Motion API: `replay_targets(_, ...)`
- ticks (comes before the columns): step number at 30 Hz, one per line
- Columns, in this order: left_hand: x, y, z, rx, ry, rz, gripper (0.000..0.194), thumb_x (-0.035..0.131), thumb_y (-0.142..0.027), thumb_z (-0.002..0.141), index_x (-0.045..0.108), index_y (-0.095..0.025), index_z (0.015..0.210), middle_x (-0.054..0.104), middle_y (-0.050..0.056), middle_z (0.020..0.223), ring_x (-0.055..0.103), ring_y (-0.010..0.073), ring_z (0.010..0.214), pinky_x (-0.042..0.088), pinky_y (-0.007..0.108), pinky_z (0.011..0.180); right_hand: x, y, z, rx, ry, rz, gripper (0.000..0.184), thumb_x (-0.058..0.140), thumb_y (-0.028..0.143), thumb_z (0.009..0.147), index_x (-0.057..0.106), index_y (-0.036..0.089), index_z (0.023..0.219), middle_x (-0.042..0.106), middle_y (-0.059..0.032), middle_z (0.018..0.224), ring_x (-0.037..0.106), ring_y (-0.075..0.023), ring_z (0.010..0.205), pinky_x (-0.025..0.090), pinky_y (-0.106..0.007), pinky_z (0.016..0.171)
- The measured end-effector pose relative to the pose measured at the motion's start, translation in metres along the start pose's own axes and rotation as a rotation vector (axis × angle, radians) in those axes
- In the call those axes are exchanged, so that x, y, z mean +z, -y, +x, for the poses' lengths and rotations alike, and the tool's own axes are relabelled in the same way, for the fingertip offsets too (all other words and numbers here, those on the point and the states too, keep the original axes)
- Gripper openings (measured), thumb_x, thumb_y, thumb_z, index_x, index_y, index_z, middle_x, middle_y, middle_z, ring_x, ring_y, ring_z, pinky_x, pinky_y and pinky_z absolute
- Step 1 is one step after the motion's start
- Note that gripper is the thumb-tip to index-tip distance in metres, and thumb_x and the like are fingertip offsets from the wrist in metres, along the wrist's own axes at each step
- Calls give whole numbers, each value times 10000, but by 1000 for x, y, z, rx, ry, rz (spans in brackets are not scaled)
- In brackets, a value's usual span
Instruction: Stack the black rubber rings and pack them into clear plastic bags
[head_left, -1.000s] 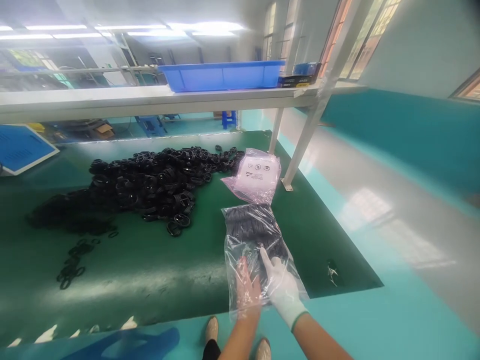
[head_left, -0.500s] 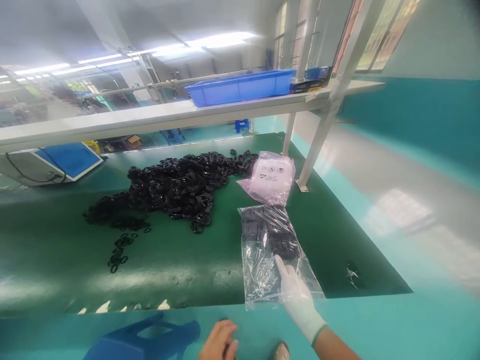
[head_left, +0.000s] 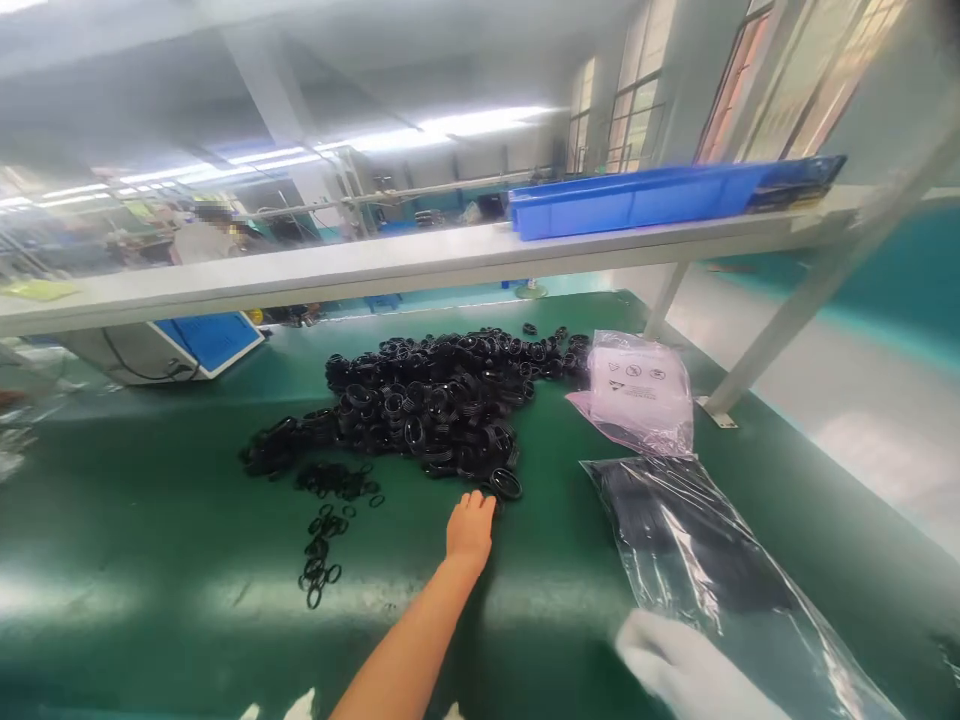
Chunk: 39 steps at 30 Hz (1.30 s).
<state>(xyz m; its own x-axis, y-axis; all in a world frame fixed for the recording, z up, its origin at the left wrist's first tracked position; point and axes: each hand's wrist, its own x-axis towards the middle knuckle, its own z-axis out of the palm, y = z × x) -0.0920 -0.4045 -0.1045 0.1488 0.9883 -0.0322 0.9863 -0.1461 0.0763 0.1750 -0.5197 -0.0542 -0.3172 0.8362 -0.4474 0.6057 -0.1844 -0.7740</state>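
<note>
My bare left hand (head_left: 471, 530) reaches to the near edge of a pile of black ring-shaped coils (head_left: 420, 400). Its fingers curl down over one black coil (head_left: 498, 506), mostly hidden under them; another black coil (head_left: 506, 484) lies just beyond. My right hand (head_left: 660, 650), in a white glove, is beside the left edge of a clear plastic bag (head_left: 701, 545) packed with black items. Motion smears the glove, and its fingers cannot be made out. Whether it touches the bag is unclear.
A pink printed bag (head_left: 641, 385) lies behind the clear one. Small black rings (head_left: 319, 560) are scattered left. A shelf (head_left: 390, 265) with a blue bin (head_left: 630, 203) crosses above the green tabletop (head_left: 187, 510); its post (head_left: 780, 320) stands right. A blue-and-grey box (head_left: 169, 345) sits at far left.
My left hand went from the clear bag, down and back, then out to the pile. My right hand drew back toward the bag's left side. The view shifted left.
</note>
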Motion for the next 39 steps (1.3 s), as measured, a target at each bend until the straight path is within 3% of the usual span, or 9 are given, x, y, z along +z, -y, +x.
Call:
replay_targets(6, 3, 29, 15, 225, 66, -16, 188, 423, -138, 787, 607, -168, 813, 583, 77, 876, 477, 227, 930, 344, 367, 810, 40, 66, 118, -34, -295, -301, 174, 413, 198, 741, 541, 194, 859, 545, -36, 844, 511, -154, 783, 368, -246, 734)
replay_targets(9, 7, 40, 5, 179, 133, -27, 143, 488, -194, 757, 613, -148, 808, 594, 90, 851, 504, 252, 888, 366, 396, 782, 48, 80, 173, -25, -427, -404, 197, 499, 189, 685, 537, 193, 879, 519, -59, 951, 490, -188, 874, 370, -273, 756)
replay_targets(14, 4, 52, -4, 27, 233, -107, 225, 537, -217, 714, 570, -199, 936, 563, 56, 963, 512, 240, 906, 393, 388, 776, 61, 93, 231, 23, -438, -465, 393, 583, 86, 577, 516, 168, 956, 482, -110, 1043, 441, -275, 1001, 334, -379, 849)
replay_targets(17, -2, 55, -6, 63, 285, -118, 342, 560, -147, 656, 547, -224, 989, 537, 49, 1015, 489, 241, 949, 389, 393, 811, 61, 90, 233, 83, -394, -329, 518, 539, 89, 612, 426, 152, 1114, 466, -116, 1054, 462, -251, 1007, 370, -365, 846)
replay_targets(22, -2, 55, 1, 284, 324, -35, 725, 574, -25, 550, 413, -269, 1214, 400, 88, 1265, 399, 289, 1084, 374, 419, 847, 53, 77, 196, 212, -81, 404, 599, 549, 268, 659, 322, 200, 1209, 455, -35, 905, 552, -138, 704, 489, -315, 643)
replay_targets(26, -2, 60, 13, 397, 301, -2, 496, 421, -46, 718, 487, -261, 1160, 488, 108, 1145, 419, 269, 1056, 383, 407, 819, 61, 68, 174, 172, 47, 771, 567, 641, 343, 589, 428, 204, 1095, 454, -5, 829, 554, -144, 703, 501, -334, 634)
replay_targets(32, -15, 74, 15, 279, 381, -411, 667, 545, -105, 617, 391, -307, 1233, 501, 37, 1016, 495, 195, 899, 423, 315, 762, 81, 52, 182, 293, -167, 526, 595, 656, 235, 566, 456, 198, 1124, 546, -53, 913, 572, -188, 835, 484, -291, 664)
replay_targets(36, 3, 62, 2, 145, 402, -868, 738, 642, -178, 570, 361, -297, 1242, 496, 2, 1009, 503, 120, 788, 448, 261, 754, 83, 47, 185, 301, -165, 503, 576, 645, 208, 571, 484, 189, 1124, 587, -53, 923, 587, -168, 772, 484, -271, 615)
replay_targets(39, 20, 50, -3, 102, 365, -997, 729, 640, -142, 572, 375, -280, 1237, 498, 0, 1023, 498, 110, 812, 446, 264, 788, 83, 45, 185, 302, -141, 494, 538, 612, 206, 600, 482, 167, 1121, 601, -44, 873, 589, -147, 688, 487, -255, 544)
